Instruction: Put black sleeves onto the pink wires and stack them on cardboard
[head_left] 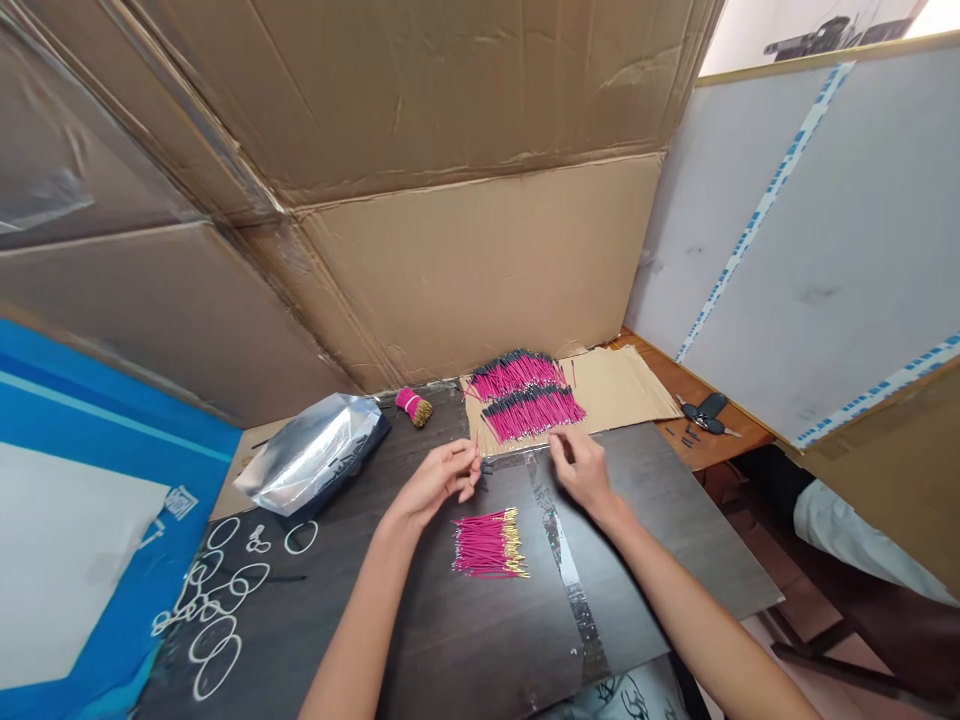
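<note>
My left hand [444, 478] hovers over the dark board [465, 640], fingers pinched together on a thin pink wire whose tip shows at its fingertips. My right hand [579, 468] reaches toward the near edge of a big pile of pink wires with black ends [529, 398] lying on a sheet of cardboard [622, 390]; its fingers are curled, and what they hold is hidden. A smaller, neat pile of pink wires with gold tips [489, 545] lies on the board between my forearms.
A silver foil bag [315, 455] lies left of my hands, a small bound bundle of pink wires [413, 405] behind it. White rubber bands [217, 600] are scattered at the left. Cardboard walls stand behind. Small black tools [705, 412] lie on the wooden table at right.
</note>
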